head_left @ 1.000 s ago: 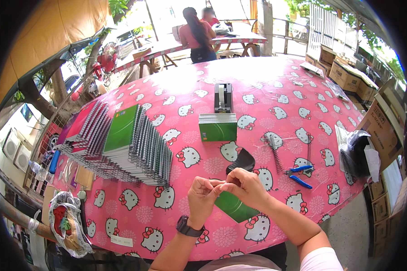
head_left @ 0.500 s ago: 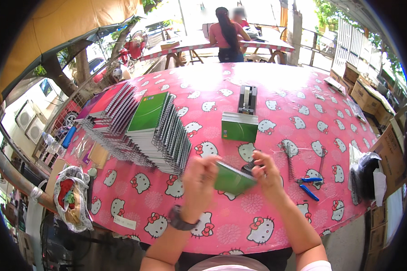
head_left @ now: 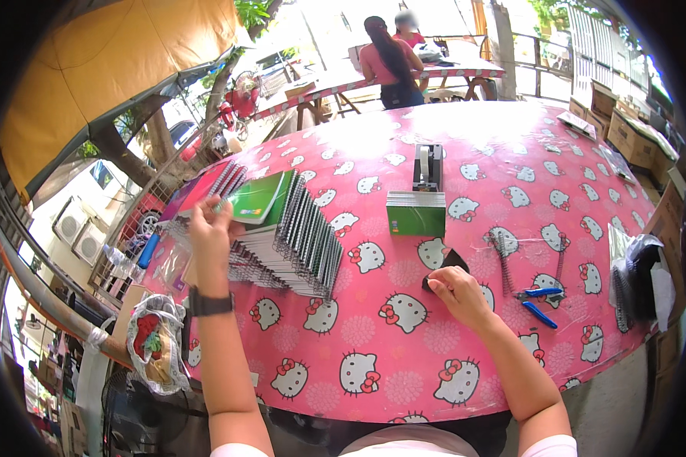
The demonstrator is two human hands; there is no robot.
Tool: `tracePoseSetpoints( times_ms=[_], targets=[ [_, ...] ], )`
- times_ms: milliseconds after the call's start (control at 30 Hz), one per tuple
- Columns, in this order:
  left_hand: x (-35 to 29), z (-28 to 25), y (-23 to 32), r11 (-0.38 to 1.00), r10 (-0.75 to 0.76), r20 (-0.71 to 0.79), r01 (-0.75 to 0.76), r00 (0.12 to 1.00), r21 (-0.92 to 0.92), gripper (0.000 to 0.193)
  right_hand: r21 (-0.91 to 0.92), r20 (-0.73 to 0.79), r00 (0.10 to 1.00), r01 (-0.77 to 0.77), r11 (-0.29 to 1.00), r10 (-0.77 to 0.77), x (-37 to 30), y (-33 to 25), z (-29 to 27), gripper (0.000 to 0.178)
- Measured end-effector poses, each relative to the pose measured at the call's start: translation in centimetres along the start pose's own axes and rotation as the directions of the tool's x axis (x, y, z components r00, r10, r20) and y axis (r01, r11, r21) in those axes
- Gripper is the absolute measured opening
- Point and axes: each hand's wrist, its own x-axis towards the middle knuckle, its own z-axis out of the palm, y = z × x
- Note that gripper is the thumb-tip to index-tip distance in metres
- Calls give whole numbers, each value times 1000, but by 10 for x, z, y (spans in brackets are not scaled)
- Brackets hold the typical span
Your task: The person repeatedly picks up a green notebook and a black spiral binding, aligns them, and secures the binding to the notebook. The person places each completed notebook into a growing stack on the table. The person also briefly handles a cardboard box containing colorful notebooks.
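Note:
My left hand (head_left: 209, 236) reaches out to the left and holds a green spiral notebook (head_left: 255, 198) over the leaning row of spiral notebooks (head_left: 282, 244). My right hand (head_left: 453, 293) rests on the pink patterned tablecloth (head_left: 389, 365), its fingers touching a small black cover piece (head_left: 443, 266). A black watch sits on my left wrist.
A short stack of green notebooks (head_left: 415, 213) lies mid-table with a black tape dispenser (head_left: 427, 167) behind it. Blue-handled pliers (head_left: 539, 301) and wire spirals (head_left: 501, 255) lie to the right. A dark bag (head_left: 640, 274) sits at the right edge. Two people sit at a far table.
My left hand carried the green notebook from in front of me out to the left, over the notebook row. My right hand let go of it and dropped to the black piece.

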Motion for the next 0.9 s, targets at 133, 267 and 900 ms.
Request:
tracePoseSetpoints(
  times_ms=[133,267,900],
  targets=[
    [-25,5,9,686,212,61,-193,975,701,41,-52,-18,1000,-25,998,24,-1,11,-6,27],
    [-11,0,4,518,627,206,-599,752,610,52,-70,-50,998,-36,997,33,1,19,-5,25],
    [-97,204,-32,577,630,654,-816,419,-32,29,23,-305,950,-56,998,60,2,53,-4,17]
  ],
)
